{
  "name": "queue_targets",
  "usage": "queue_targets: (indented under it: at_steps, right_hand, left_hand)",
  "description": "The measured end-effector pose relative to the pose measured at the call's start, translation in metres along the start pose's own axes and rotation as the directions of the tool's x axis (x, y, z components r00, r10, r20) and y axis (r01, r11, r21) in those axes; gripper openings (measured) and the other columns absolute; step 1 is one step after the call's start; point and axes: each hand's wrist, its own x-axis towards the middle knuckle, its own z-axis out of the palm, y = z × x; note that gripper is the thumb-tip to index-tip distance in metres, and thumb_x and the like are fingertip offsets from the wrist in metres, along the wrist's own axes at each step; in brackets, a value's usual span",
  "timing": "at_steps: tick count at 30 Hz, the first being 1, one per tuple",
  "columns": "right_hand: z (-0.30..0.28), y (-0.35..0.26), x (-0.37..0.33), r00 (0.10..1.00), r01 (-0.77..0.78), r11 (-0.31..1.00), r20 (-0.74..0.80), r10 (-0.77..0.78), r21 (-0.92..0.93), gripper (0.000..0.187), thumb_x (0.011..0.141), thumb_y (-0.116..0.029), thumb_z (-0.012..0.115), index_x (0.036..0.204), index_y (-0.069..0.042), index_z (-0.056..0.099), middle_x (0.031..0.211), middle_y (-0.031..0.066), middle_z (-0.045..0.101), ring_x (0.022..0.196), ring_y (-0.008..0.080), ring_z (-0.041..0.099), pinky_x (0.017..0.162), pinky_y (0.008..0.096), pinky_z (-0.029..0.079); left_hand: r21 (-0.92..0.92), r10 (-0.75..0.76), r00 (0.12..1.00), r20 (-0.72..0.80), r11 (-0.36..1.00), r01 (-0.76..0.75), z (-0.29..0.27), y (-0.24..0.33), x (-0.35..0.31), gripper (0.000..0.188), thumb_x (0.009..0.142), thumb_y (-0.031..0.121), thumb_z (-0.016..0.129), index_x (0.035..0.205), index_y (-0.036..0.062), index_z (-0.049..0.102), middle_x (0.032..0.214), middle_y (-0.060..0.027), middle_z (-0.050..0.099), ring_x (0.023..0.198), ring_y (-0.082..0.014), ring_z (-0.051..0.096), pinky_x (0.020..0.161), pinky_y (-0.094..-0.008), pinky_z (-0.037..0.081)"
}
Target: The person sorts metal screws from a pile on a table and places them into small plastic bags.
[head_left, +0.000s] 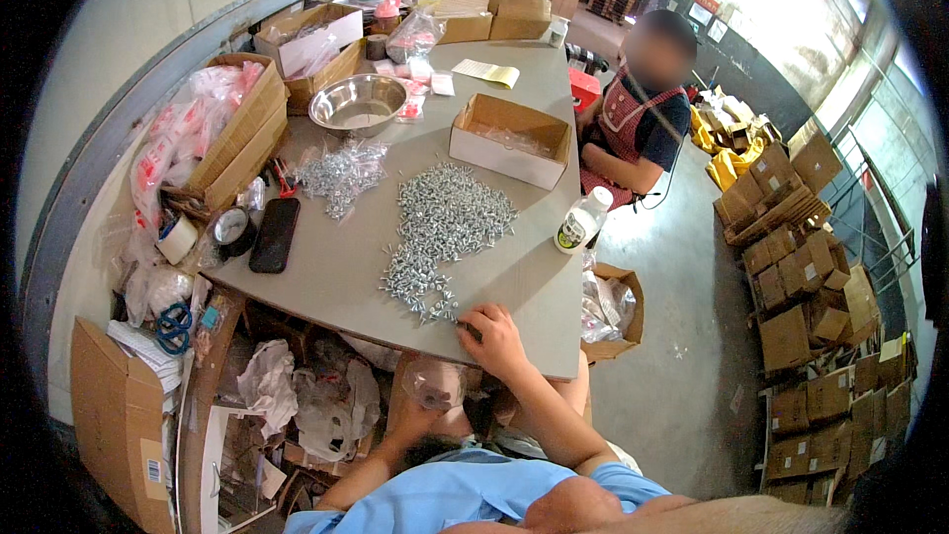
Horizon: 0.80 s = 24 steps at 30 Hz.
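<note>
A heap of small silvery screws spreads over the grey tabletop, narrowing toward the near edge. My right hand rests on the table at the heap's near end, fingers bent and slightly apart, their tips beside the last screws; nothing shows between them. Below the table edge, over my lap, my left hand grips a clear plastic bag; its fingers are partly hidden. Farther back lie a pile of small clear bags with screws and a steel bowl.
A white-sided carton and a white-capped bottle stand on the right. On the left are a black phone, tape roll and carton of plastic bags. A person sits across the table's right side.
</note>
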Motion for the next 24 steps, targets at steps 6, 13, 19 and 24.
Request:
queue_targets:
  at_steps: [6,13,19,24]
  right_hand:
    - [-0.002,0.011,-0.006,0.996,-0.094,0.995,0.005,0.094,0.02,0.024,0.076,-0.014,0.065,0.1,-0.006,0.064,0.102,0.0149,0.059,0.098,0.0349,0.054,0.087,0.042,0.045]
    - [-0.003,0.018,-0.001,0.912,-0.3,0.805,-0.092,0.399,0.512,0.02,0.086,-0.007,0.057,0.104,0.0,0.06,0.096,0.0073,0.06,0.091,0.0159,0.055,0.079,0.0286,0.045]
    - [-0.007,0.043,-0.011,0.919,-0.32,0.8,-0.04,0.393,0.507,0.018,0.09,-0.002,0.05,0.105,0.003,0.059,0.095,0.0022,0.057,0.086,0.0116,0.052,0.078,0.0251,0.043]
    - [-0.013,0.016,-0.005,0.967,-0.238,0.942,-0.035,0.253,0.236,0.02,0.081,-0.004,0.058,0.101,-0.001,0.062,0.093,0.0093,0.06,0.083,0.0184,0.057,0.075,0.0278,0.046]
  left_hand:
    - [0.186,0.107,0.994,-0.015,0.977,-0.102,0.007,0.022,0.0,0.025,0.077,0.014,0.073,0.095,0.0029,0.059,0.09,-0.0064,0.063,0.085,-0.0167,0.058,0.077,-0.033,0.047]
    - [0.173,0.045,0.999,-0.012,0.984,-0.042,-0.006,-0.026,0.001,0.03,0.075,0.021,0.074,0.092,-0.0007,0.062,0.089,-0.0117,0.064,0.082,-0.0222,0.059,0.074,-0.0366,0.048]
    - [0.348,0.237,0.963,-0.126,0.92,-0.181,0.003,0.047,-0.008,0.031,0.074,0.023,0.074,0.091,-0.0008,0.064,0.08,-0.013,0.066,0.074,-0.0194,0.061,0.067,-0.0359,0.049]
    - [0.313,0.001,0.994,-0.105,0.949,0.032,0.001,0.066,-0.015,0.027,0.074,0.021,0.074,0.086,-0.001,0.065,0.075,-0.0106,0.066,0.07,-0.0171,0.061,0.064,-0.034,0.049]
